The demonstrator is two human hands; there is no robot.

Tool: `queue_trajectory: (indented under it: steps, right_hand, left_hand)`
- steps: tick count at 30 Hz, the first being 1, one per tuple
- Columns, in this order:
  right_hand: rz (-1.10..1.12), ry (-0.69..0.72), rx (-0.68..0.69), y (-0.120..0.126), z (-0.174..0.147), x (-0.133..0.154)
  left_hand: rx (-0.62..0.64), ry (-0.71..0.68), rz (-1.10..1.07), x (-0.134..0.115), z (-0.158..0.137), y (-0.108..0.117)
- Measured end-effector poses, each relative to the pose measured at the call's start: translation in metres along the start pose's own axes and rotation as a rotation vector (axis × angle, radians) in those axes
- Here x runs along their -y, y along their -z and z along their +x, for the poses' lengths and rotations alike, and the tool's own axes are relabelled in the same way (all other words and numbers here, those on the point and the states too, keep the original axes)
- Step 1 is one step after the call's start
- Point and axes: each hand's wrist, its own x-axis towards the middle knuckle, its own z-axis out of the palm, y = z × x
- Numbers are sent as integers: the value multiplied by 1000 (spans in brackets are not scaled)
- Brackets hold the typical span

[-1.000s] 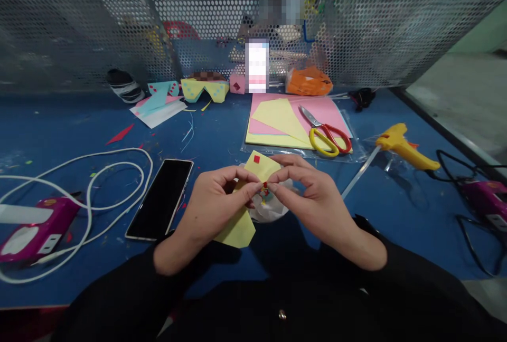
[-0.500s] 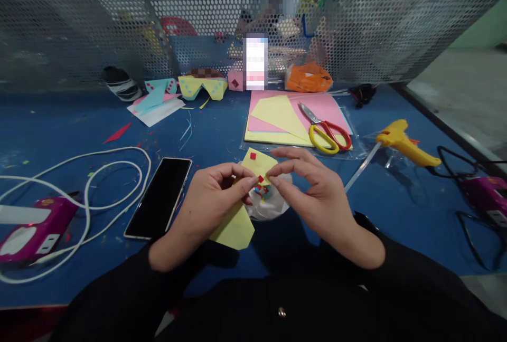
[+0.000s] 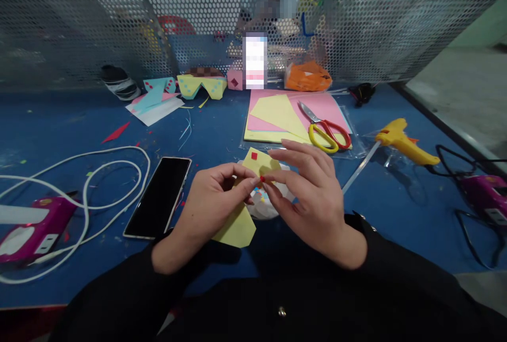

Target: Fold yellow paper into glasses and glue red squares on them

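My left hand (image 3: 214, 194) is closed on a yellow paper cutout (image 3: 236, 228), thumb on top. A red paper square (image 3: 254, 156) lies on the cutout's upper end. At the left thumb's tip, a second small red piece (image 3: 262, 179) sits between the index finger and thumb of my right hand (image 3: 312, 199), over the yellow paper. The right hand's other fingers stretch out above the sheet. Beneath both hands stands a whitish round container (image 3: 273, 207) with small red, blue and yellow bits, partly hidden by the fingers.
Scissors (image 3: 325, 131) rest on pink and yellow paper sheets (image 3: 273, 115) ahead. A yellow glue gun (image 3: 404, 141) lies right, a black phone (image 3: 158, 197) and white cable (image 3: 148, 173) left. Paper glasses shapes (image 3: 202, 87) stand by the perforated metal panel (image 3: 206, 9).
My right hand has shifted left and turned, bringing its index finger and thumb onto the small red piece. The left hand and the yellow cutout have barely moved.
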Motion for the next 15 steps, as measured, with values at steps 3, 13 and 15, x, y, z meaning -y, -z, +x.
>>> queue_trajectory:
  steps: [3, 13, 15]
  right_hand:
    - [62, -54, 12, 0, -1, 0]
    - [751, -718, 117, 4, 5, -3]
    - [793, -748, 110, 4, 5, -3]
  left_hand:
    - [-6, -7, 27, -2, -1, -1]
    - [-49, 47, 96, -5, -4, -2]
    - [-51, 53, 99, -5, -3, -2]
